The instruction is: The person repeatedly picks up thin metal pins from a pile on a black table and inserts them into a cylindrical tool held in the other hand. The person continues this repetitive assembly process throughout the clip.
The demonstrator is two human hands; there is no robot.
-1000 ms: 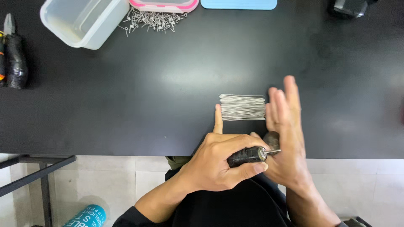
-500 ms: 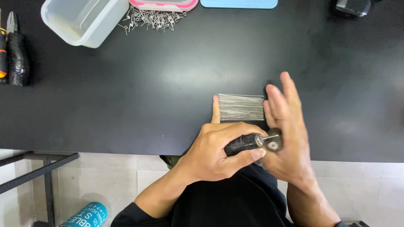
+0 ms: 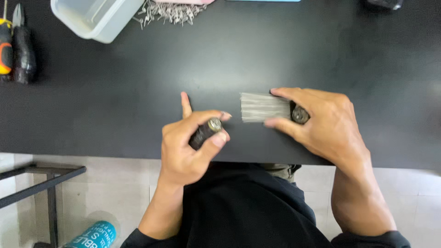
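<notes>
The bundle of thin metal pins [image 3: 262,107] lies flat on the black bench [image 3: 115,105], near its front edge. The right hand [image 3: 328,124] pinches the bundle's right end together with a small round metal part [image 3: 300,115]. The left hand [image 3: 186,147] is closed around a dark-handled tool [image 3: 204,132], just beside the pins but apart from them. Keep the pins aligned and pressed flat; steady the tool before contact. Open bench lies behind; the clear tub [image 3: 94,18], loose pins [image 3: 167,11] and pliers [image 3: 20,50] sit well apart.
</notes>
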